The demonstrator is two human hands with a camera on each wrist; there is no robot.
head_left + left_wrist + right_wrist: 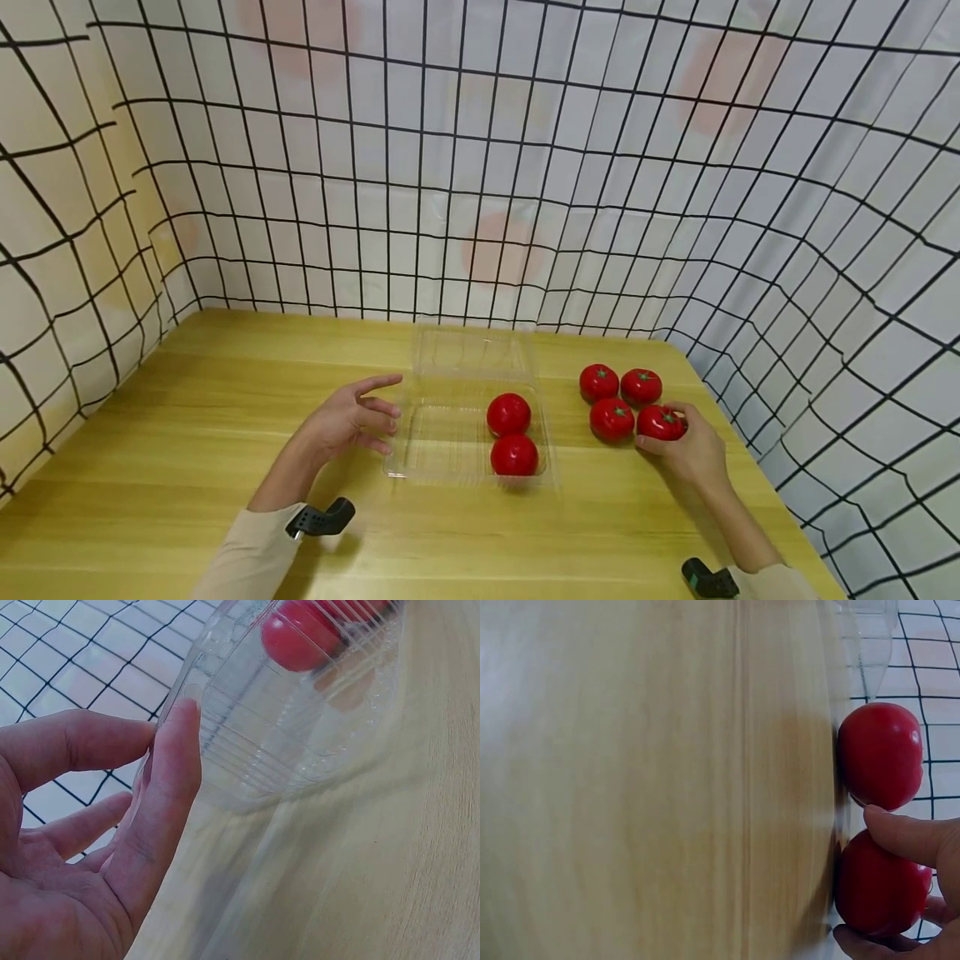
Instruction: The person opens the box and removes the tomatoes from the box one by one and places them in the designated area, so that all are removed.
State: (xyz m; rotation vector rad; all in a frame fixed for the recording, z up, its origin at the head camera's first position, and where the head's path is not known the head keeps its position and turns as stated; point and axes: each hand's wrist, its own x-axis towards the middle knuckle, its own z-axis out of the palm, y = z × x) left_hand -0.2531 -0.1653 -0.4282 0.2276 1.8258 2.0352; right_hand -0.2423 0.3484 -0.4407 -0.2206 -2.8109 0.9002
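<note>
On the right of the table in the head view, my right hand (696,450) grips a red tomato (661,423) with a green star-shaped top, thumb and fingers around its sides. In the right wrist view, the thumb (907,836) lies across the held tomato (881,885), close to a second tomato (881,755). My left hand (352,423) is beside the left edge of an open clear plastic clamshell box (442,442), fingers loosely extended; whether they touch the rim is hard to tell. Two red tomatoes, one behind the other (508,415) (514,456), sit in the box's right side.
Three more tomatoes (599,383) (641,387) (612,419) stand close to the held one. The box's clear lid (472,352) lies folded back. Black grid netting (420,167) over a pale curtain borders the wooden table (225,392) at the back and sides.
</note>
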